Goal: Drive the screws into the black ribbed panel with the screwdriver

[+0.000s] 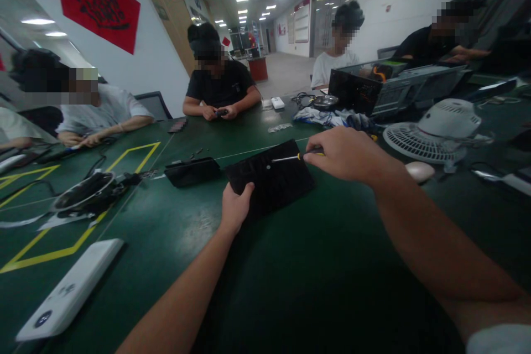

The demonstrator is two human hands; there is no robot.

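Note:
A flat black panel [276, 177] lies on the green table [290, 265] in front of me. My left hand [234, 206] grips its near left corner, thumb on top. My right hand [346, 154] is closed round the handle of a small screwdriver [290, 157], whose shaft points left with its tip on a screw near the panel's middle. A second black part [191, 170] lies just left of the panel.
A white power bank [70, 290] lies near left, a round device with cables [85, 191] inside yellow tape lines. A white fan [435, 130] and mouse [420, 171] sit right. Open computer cases [398, 88] stand behind. Several people sit around the table.

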